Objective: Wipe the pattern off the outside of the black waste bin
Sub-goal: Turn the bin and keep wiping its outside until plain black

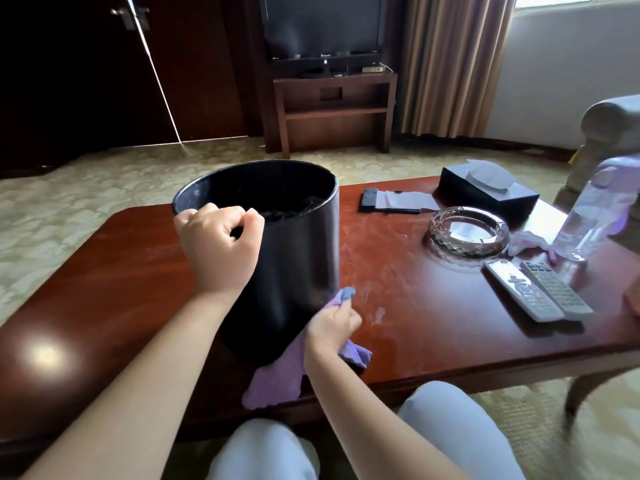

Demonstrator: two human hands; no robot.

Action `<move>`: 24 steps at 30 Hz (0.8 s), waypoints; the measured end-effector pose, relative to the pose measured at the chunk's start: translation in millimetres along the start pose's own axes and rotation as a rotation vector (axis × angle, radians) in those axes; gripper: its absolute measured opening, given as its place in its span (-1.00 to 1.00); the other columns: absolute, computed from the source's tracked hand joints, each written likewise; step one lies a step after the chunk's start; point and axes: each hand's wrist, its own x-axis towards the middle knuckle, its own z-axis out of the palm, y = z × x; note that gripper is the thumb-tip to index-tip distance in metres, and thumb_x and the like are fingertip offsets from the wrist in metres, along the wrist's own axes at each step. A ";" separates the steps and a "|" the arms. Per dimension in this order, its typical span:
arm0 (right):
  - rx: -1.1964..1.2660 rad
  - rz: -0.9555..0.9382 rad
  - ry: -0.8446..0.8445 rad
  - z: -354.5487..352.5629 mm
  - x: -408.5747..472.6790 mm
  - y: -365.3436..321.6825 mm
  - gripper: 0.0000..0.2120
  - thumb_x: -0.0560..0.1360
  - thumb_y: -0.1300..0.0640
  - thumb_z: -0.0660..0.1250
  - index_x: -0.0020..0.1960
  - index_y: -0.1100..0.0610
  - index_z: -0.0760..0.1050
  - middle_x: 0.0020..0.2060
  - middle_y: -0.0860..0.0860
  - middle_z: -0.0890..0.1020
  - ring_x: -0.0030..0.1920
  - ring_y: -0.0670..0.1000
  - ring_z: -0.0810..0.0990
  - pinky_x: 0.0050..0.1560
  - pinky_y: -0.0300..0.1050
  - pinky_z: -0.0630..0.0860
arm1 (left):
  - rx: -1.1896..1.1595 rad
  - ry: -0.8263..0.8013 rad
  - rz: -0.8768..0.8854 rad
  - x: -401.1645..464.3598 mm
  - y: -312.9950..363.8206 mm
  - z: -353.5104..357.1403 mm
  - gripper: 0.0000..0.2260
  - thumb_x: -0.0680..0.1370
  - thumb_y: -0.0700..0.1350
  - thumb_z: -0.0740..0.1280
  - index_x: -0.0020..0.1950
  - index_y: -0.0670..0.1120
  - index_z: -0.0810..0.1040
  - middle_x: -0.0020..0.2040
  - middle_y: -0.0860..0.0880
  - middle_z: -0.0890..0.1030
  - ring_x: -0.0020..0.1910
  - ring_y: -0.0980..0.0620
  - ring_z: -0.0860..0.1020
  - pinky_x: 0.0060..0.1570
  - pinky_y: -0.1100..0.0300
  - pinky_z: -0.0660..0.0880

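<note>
While left hand (221, 244) grips bin (298, 258) rim, right hand (332, 323) clenched on cloth (277, 379).

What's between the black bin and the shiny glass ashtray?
Nothing: in the head view, only bare, smeared table lies between the black bin and the glass ashtray.

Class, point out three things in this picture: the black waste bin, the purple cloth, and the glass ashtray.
black waste bin (304, 258): head view, on its bare outer side wall.
purple cloth (277, 379): head view, on the loose part below the right hand.
glass ashtray (446, 244): head view, on its near rim.
</note>
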 end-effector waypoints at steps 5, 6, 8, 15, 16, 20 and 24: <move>-0.481 0.053 -0.170 -11.0 -26.5 34.8 -0.66 0.57 0.29 0.06 0.32 0.29 0.33 0.22 0.20 0.36 0.13 0.17 0.47 0.04 -0.26 0.24 | -0.006 0.013 -0.002 0.4 1.4 -0.2 -0.65 0.45 -0.09 0.19 -0.49 0.03 0.11 -0.58 0.13 0.11 -0.46 0.07 0.15 -0.21 0.17 0.10; -0.504 0.036 -0.198 -12.6 -28.5 35.5 -0.66 0.55 0.30 0.06 0.31 0.28 0.34 0.20 0.19 0.36 0.11 0.15 0.48 0.00 -0.28 0.24 | -0.008 0.013 -0.003 0.6 1.3 -0.4 -0.65 0.44 -0.09 0.19 -0.49 0.02 0.12 -0.58 0.13 0.11 -0.47 0.06 0.16 -0.21 0.17 0.10; -0.524 0.042 -0.242 -14.5 -20.9 30.7 -0.65 0.53 0.29 0.06 0.30 0.24 0.35 0.18 0.17 0.35 0.11 0.16 0.48 0.05 -0.22 0.28 | -0.010 0.003 -0.010 0.7 0.9 -0.8 -0.66 0.44 -0.08 0.19 -0.50 0.01 0.14 -0.59 0.12 0.12 -0.48 0.02 0.20 -0.20 0.16 0.12; -0.849 -0.127 -0.573 -14.6 85.2 2.9 -0.70 0.50 0.30 0.16 0.09 0.08 0.57 -0.07 0.00 0.53 -0.03 -0.08 0.47 -0.02 -0.22 0.41 | -0.021 0.004 -0.012 0.3 1.1 -0.2 -0.65 0.43 -0.08 0.18 -0.49 0.06 0.09 -0.58 0.13 0.11 -0.49 0.02 0.19 -0.19 0.17 0.12; -0.904 -0.160 -0.629 -13.4 95.3 -0.8 -0.69 0.50 0.31 0.16 0.09 0.04 0.57 -0.08 -0.05 0.53 -0.05 -0.11 0.45 -0.06 -0.25 0.38 | -0.020 -0.002 -0.015 0.9 0.9 -0.2 -0.65 0.43 -0.08 0.18 -0.49 0.05 0.09 -0.58 0.13 0.11 -0.50 0.01 0.19 -0.18 0.17 0.12; -1.132 -0.344 -0.680 -16.3 96.9 -9.8 -0.56 0.50 0.19 0.04 0.31 -0.08 0.42 0.14 0.09 0.47 0.13 0.13 0.53 0.12 -0.09 0.45 | -0.002 0.009 -0.010 0.3 1.8 -0.5 -0.66 0.43 -0.07 0.18 -0.50 0.03 0.13 -0.57 0.12 0.11 -0.50 0.03 0.21 -0.20 0.15 0.14; -1.243 -0.423 -0.567 -28.6 64.0 -2.0 -0.63 0.53 0.23 0.04 0.32 0.15 0.31 0.15 0.15 0.38 0.19 0.21 0.45 0.15 0.01 0.40 | -0.016 0.012 -0.010 2.1 3.2 -1.3 -0.68 0.43 -0.06 0.19 -0.51 0.02 0.18 -0.56 0.11 0.14 -0.50 0.03 0.22 -0.21 0.12 0.16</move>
